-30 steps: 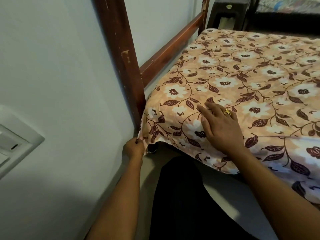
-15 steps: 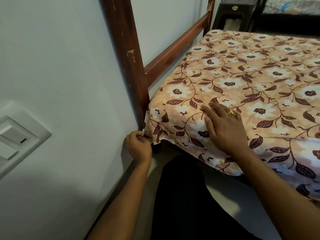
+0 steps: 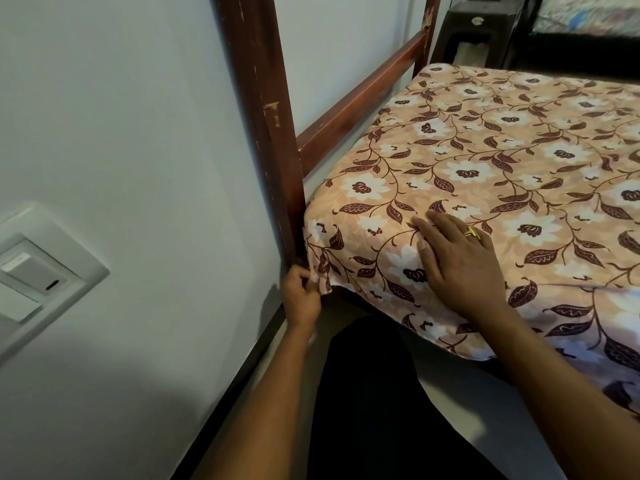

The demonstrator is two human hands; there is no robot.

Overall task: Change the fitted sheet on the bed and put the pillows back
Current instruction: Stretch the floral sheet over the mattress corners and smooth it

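Our left hand (image 3: 301, 299), low in the centre of the frame, pinches the hanging corner edge of the fitted sheet (image 3: 502, 150) with curled fingers, right at the foot of the dark wooden bedpost (image 3: 270, 133). Our right hand (image 3: 460, 268) lies flat on the sheet just right of it, fingers straight and pressing the mattress corner; 1 gold ring (image 3: 471, 233) shows on it. Both forearms reach up from the bottom edge. The floral sheet covers the mattress across the right half of the frame. The post and a side rail (image 3: 360, 109) stand tight against the wall (image 3: 121, 116), crowding the left hand. A light switch (image 3: 38, 275) sits at the left edge, black trousers (image 3: 374, 393) below.
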